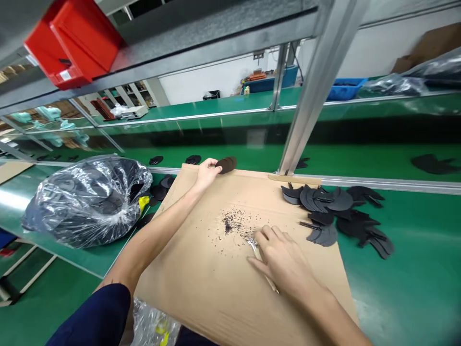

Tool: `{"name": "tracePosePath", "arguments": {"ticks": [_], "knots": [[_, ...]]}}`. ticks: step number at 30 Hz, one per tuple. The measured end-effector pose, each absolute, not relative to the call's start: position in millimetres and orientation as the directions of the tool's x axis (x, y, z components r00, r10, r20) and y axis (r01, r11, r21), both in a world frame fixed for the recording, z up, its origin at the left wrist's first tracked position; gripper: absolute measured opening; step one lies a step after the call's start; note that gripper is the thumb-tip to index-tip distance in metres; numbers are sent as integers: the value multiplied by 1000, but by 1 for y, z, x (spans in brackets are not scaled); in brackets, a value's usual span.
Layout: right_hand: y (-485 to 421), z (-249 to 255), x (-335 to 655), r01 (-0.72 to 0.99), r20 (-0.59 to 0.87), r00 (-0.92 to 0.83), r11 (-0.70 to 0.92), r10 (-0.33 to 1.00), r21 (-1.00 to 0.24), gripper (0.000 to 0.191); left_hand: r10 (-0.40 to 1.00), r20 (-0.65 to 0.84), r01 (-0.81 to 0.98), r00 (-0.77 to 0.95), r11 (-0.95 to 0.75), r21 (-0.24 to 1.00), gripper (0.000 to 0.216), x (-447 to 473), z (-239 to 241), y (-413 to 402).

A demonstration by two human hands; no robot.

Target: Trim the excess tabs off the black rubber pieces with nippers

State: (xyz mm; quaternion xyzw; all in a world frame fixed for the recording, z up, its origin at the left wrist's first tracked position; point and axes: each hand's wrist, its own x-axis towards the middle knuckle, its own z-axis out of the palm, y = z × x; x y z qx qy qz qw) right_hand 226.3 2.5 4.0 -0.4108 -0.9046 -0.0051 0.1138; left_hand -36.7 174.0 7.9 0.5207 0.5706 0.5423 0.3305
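Observation:
My left hand [208,174] pinches a small fanned stack of thin black discs [226,165] near the far edge of a cardboard sheet [180,269]. Over the sheet's right half, my right hand [279,252] reaches across a pair of pliers [253,244] with pale handles. Its thumb and fingers are apart, and the pliers lie on the cardboard beneath them, partly hidden. Just beyond the pliers' head, many tiny black bits [230,223] are scattered over the cardboard. Flat black curved pieces [317,199] lie in loose overlapping piles at the sheet's right edge.
A clear plastic bag [90,202] full of black discs stands at the left, with loose discs [162,187] beside it. A metal post [306,91] rises behind the cardboard. Overhead, a shelf carries a red bin [74,43]. More black pieces [434,163] lie on the green surface beyond.

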Motion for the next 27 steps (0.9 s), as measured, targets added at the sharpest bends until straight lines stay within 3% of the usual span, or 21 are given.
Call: {"name": "tracePosePath", "arguments": {"ticks": [6,14,27], "knots": [[-1,2,228,767,218,-605,634,766,-101,39,955,296,497,-23,-246,832,12,-11,2,240],[-6,1,223,791,173,-574,596,801,-135,37,956,224,744,188,-288,603,33,-42,1,254],[-7,2,220,814,170,-549,570,818,-114,35,981,178,856,73,-153,494,29,-50,1,251]]}}
